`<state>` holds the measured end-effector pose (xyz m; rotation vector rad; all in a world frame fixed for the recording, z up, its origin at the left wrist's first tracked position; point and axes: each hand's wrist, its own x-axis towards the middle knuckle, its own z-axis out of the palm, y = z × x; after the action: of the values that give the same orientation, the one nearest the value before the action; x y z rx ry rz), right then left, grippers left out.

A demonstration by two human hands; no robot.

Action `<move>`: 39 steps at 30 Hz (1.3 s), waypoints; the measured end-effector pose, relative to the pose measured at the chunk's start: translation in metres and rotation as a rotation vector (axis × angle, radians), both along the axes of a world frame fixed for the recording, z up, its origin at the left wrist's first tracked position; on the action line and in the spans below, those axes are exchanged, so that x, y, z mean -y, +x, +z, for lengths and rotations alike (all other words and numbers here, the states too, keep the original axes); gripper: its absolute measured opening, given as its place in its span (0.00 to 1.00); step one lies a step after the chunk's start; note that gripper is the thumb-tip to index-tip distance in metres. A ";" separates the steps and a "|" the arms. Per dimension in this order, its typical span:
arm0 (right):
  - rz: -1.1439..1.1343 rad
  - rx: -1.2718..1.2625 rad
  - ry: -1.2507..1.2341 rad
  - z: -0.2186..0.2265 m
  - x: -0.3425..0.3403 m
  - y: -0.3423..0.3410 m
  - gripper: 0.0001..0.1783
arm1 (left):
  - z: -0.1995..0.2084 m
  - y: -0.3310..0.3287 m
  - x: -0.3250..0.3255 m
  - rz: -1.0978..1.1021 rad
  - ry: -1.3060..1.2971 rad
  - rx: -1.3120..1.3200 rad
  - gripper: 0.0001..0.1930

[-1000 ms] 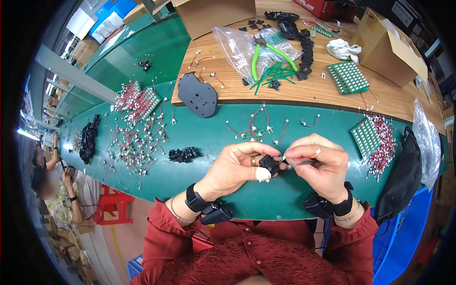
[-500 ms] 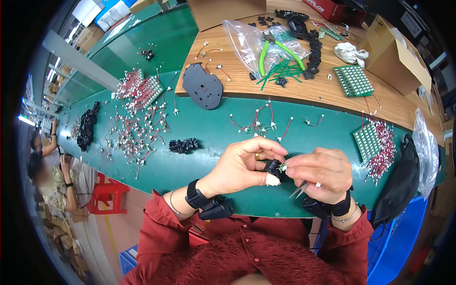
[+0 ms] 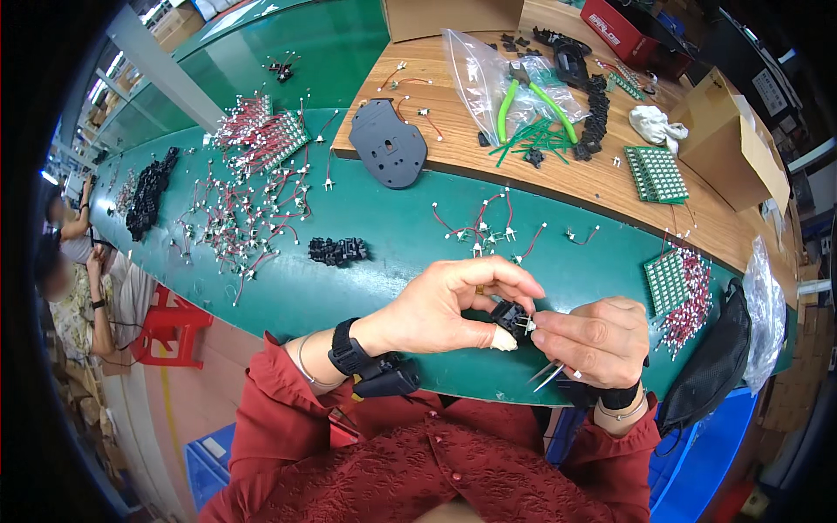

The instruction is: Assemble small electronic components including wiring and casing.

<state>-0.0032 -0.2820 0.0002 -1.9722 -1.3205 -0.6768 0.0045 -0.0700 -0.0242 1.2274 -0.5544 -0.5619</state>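
Note:
My left hand (image 3: 436, 307) is closed round a small black plastic part (image 3: 507, 315), its thumb tip wrapped in a pale cover. Against that part's right side, my right hand (image 3: 600, 338) pinches a small white and green wired piece (image 3: 529, 325) between thumb and forefinger. Metal tweezers (image 3: 547, 376) are tucked under the right fingers, tips pointing down and left. Both hands are just above the green bench top. Beyond them lie several loose red-wired pieces (image 3: 482, 225). A cluster of black plastic parts (image 3: 338, 251) lies left of my left hand.
On the left are heaped red-wired boards (image 3: 261, 135) and a black pile (image 3: 153, 196). A raised wooden board (image 3: 488, 174) carries a dark plate (image 3: 388, 144), green-handled pliers (image 3: 536, 100) and a carton (image 3: 731, 131). Green circuit boards (image 3: 667, 283) and a black pouch (image 3: 711, 366) lie right. Two people sit far left.
The view has shifted slightly. Both hands stay together; the black part is turned a little and the small wired piece shows more plainly at its side. The tweezers remain in the right hand.

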 end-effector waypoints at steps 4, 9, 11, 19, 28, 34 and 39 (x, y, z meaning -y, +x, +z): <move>-0.016 0.072 -0.060 0.000 0.001 -0.001 0.11 | 0.002 0.001 -0.003 0.013 0.088 0.096 0.24; -0.047 0.133 -0.146 0.004 0.001 -0.003 0.12 | 0.006 0.004 -0.002 0.070 0.210 0.264 0.23; -0.050 0.136 -0.171 0.004 0.001 -0.003 0.13 | 0.005 0.004 -0.001 0.085 0.224 0.292 0.23; -0.034 0.078 -0.190 0.001 0.000 -0.004 0.11 | 0.003 0.004 0.000 0.125 0.305 0.470 0.22; -0.036 0.032 -0.205 0.000 -0.004 -0.006 0.11 | 0.001 0.002 0.001 0.132 0.341 0.539 0.21; -0.079 0.013 -0.155 -0.007 -0.005 -0.004 0.11 | 0.003 0.004 0.002 0.149 0.352 0.422 0.21; -0.079 -0.004 -0.173 -0.006 -0.006 -0.007 0.12 | 0.001 0.002 0.002 0.161 0.364 0.499 0.20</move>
<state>-0.0098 -0.2763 -0.0058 -2.1722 -1.3440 -0.6129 0.0064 -0.0716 -0.0230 1.7603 -0.7828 -0.2175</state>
